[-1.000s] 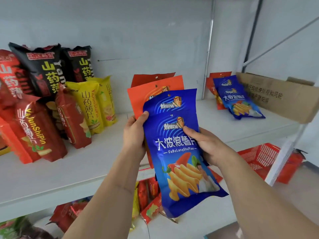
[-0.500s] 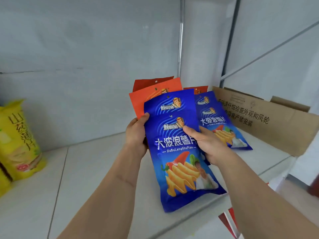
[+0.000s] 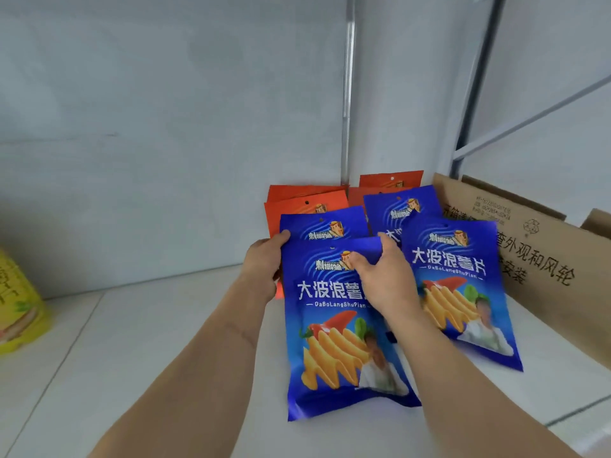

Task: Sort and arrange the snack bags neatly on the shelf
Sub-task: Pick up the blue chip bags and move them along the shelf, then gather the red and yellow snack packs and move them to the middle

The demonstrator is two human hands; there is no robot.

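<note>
A stack of snack bags stands on the white shelf (image 3: 132, 345) in my hands. The front blue bag (image 3: 334, 352) shows wavy chips; a second blue bag (image 3: 325, 226) and orange bags (image 3: 305, 201) are behind it. My left hand (image 3: 264, 267) grips the stack's left edge, thumb on the front. My right hand (image 3: 385, 280) pinches the front blue bag's top right corner. To the right, another blue bag (image 3: 463, 285) leans in front of a further blue bag (image 3: 395, 206) and an orange bag (image 3: 391, 179).
A brown cardboard box (image 3: 549, 266) sits on the shelf at the right, touching the leaning bags. A yellow snack bag (image 3: 18, 312) stands at the far left edge. Bare shelf surface lies between it and my hands. A metal upright (image 3: 347, 94) runs along the back wall.
The stack has travelled right and down onto the shelf beside the leaning blue bags. My right hand slid from the front bag's right edge up to its top corner.
</note>
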